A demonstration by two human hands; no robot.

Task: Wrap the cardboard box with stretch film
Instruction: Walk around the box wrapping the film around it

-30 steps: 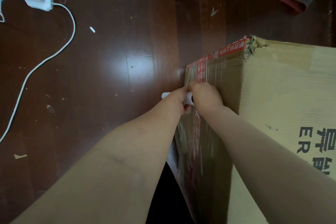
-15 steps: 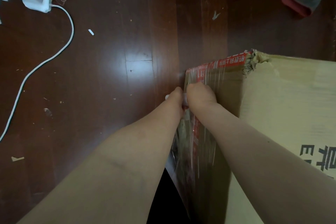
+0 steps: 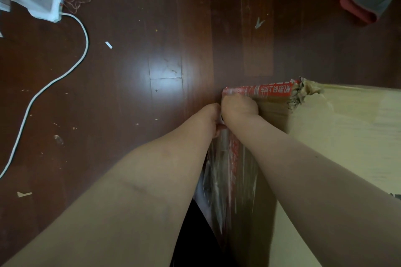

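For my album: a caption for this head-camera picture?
Both hands, left and right, press stretch film against a cardboard box.

Open floor [image 3: 134, 97] left of box [image 3: 347, 136]

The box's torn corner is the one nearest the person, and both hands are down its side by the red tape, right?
Not quite. The head view shows the cardboard box torn at its far top corner, away from the person, not the nearest one. The rest holds: the left hand and right hand are both low on its side by the red tape.
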